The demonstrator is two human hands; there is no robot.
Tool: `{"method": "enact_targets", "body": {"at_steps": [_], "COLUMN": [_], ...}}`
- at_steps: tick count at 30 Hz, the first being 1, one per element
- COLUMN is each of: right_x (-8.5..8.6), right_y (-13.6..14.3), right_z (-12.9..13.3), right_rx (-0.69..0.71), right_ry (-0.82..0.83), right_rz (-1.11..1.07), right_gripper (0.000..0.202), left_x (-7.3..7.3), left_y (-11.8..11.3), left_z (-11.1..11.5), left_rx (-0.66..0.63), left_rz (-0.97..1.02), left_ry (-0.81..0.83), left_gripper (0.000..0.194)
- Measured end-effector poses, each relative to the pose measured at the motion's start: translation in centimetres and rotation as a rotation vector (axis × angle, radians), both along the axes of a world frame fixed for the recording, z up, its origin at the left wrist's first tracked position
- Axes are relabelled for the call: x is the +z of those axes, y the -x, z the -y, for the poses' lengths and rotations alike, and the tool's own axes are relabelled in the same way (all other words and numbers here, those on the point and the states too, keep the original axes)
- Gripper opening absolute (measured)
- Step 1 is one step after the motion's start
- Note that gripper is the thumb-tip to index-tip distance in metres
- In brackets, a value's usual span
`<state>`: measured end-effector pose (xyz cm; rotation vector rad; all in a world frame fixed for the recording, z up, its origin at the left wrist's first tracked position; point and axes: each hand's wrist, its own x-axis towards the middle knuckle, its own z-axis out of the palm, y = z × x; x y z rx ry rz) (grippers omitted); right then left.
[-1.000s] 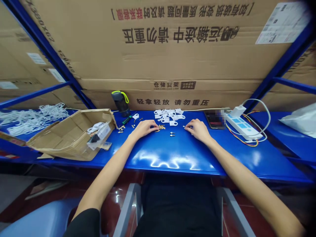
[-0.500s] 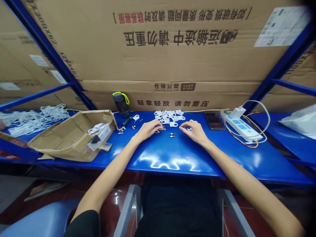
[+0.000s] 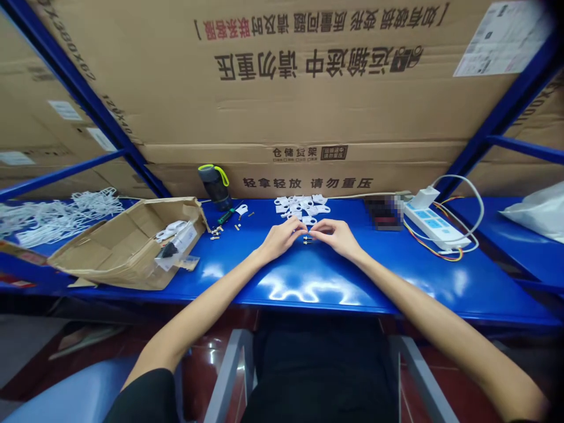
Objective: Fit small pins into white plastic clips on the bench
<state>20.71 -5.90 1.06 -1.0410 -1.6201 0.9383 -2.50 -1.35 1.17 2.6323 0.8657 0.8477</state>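
My left hand [image 3: 283, 239] and my right hand [image 3: 336, 236] meet fingertip to fingertip over the blue table [image 3: 282, 276]. Both are closed in a pinch, and whatever small piece lies between the fingers is too tiny to name. Just below the fingertips lie small metal pins with pale ends [image 3: 307, 241], partly covered by the hands. Behind the hands spreads a pile of white plastic pieces with ring-shaped ends [image 3: 296, 205].
Left of the hands lie small brass-coloured parts [image 3: 215, 232], a green-handled screwdriver [image 3: 226, 216], a bottle [image 3: 214, 187] and an open cardboard box [image 3: 118, 244]. White wire-like pieces [image 3: 70, 214] lie far left. At right are a phone [image 3: 382, 213] and a power strip [image 3: 436, 226].
My right hand has moved left and my left hand has moved right, so their fingertips now come together above the pins. The view has shifted slightly.
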Motion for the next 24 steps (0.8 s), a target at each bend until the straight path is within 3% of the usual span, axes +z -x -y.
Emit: {"method": "enact_targets", "body": {"at_steps": [6,14,18,24], "right_x": [-0.1,0.0,0.1,0.6], "right_y": [0.3,0.4,-0.6,-1.9], "right_z": [0.0,0.0,-0.5,-0.7], "right_rx": [0.010,-0.042,-0.110,-0.192], "right_ry": [0.084,0.035,-0.031,-0.132], "right_rz": [-0.110,-0.101,-0.066,0.029], "right_gripper": [0.042,0.039,0.034,0.030], "left_x": [-0.2,-0.1,0.7,1.3], "left_y": [-0.4,-0.6,1.3,4.2], "left_z": [0.3,0.4,-0.7,-2.1], "left_rx": [0.051,0.082,0.109,-0.042], "left_rz": [0.009,-0.016,-0.001,-0.106], "left_ry": [-0.050,-0.100,-0.098,-0.051], "left_gripper": [0.038,0.035,0.036,0.034]}}
